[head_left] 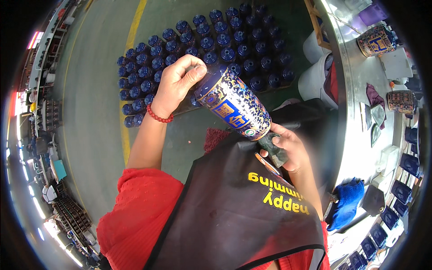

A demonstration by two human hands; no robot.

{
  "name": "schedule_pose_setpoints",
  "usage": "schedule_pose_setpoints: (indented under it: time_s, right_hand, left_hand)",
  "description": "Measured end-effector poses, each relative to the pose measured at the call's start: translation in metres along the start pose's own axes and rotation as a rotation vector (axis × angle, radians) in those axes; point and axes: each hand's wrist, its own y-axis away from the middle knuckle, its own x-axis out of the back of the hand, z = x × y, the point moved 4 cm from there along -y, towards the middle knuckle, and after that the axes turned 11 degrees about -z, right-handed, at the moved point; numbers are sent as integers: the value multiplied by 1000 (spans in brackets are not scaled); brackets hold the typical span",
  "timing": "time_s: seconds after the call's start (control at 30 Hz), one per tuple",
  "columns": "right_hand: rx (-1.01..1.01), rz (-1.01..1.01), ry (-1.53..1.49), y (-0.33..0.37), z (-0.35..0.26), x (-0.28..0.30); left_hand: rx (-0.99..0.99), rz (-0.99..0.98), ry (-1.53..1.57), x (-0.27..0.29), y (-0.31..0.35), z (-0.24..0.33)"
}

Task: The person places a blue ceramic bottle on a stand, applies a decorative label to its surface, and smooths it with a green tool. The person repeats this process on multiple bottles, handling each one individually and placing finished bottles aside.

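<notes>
A cylindrical dark-blue bottle-shaped jar (238,105), covered in gold and coloured floral patterns with a bright blue panel, is tilted in front of my apron. My left hand (175,83) is closed on its upper left end, thumb and bent fingers at the plain blue shoulder. At the lower right end, my right hand (290,146) grips a dark green flat piece (274,149), perhaps a cloth or pad, against or just by the jar's base. Some right fingers are hidden behind the green piece and the jar.
Rows of blue jars (207,43) stand on the floor ahead. White buckets (312,83) sit beside a metal counter (348,148) on my right. Patterned jars (377,41), a blue cloth (346,202) and dark green pieces (377,116) lie there. A yellow line (126,144) crosses the floor.
</notes>
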Motion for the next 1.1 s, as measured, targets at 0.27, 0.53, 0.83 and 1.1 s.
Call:
schedule_pose_setpoints:
  time_s: [0.27,0.53,0.83,1.1]
  right_hand:
    - [7,4,34,2,-1,-3]
    - [29,15,6,1,-1,-5]
    - [-8,10,-87,0,3,5]
    - [-62,14,-129,-2,9,10]
  left_hand:
    - [74,77,117,-1,-3,-12]
    - [103,140,118,-3,-7,-24]
    - [118,179,-13,-7,-11,-16]
    - [144,132,-165,-13,-14,8]
